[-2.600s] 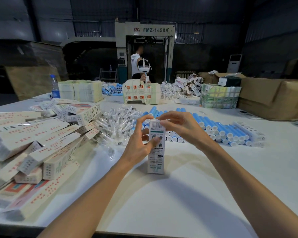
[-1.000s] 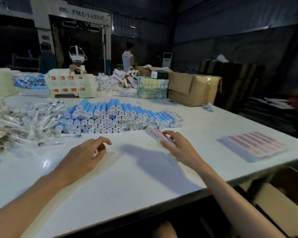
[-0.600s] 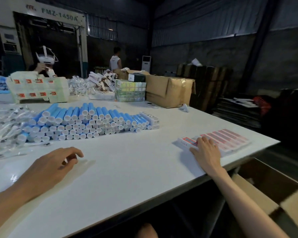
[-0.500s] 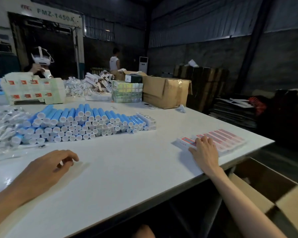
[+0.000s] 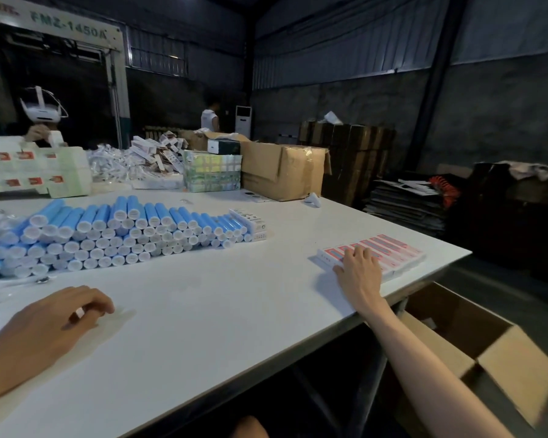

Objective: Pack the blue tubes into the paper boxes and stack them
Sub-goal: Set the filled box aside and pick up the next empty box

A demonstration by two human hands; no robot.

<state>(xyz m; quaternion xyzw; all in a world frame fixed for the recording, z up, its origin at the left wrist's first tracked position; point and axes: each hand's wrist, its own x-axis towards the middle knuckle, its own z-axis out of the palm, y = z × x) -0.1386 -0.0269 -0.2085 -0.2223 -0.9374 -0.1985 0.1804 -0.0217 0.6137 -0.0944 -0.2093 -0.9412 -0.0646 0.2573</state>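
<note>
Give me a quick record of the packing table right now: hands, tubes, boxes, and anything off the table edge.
left hand: fingers loosely curled, resting on the white table
right hand: fingers flat on the near end of the box row
paper boxes: lying side by side in a row at the table's right edge
blue tubes: stacked pile, white caps toward the camera, left of the boxes
cardboard carton: open, below the table's right edge

- Bare tabletop (image 5: pixel 209 311) lies open between the left hand (image 5: pixel 54 324) and the right hand (image 5: pixel 359 273).
- Stacked blue tubes (image 5: pixel 124 235) wall off the far side.
- A row of paper boxes (image 5: pixel 396 256) fills the right corner, partly under the right hand's fingers.
</note>
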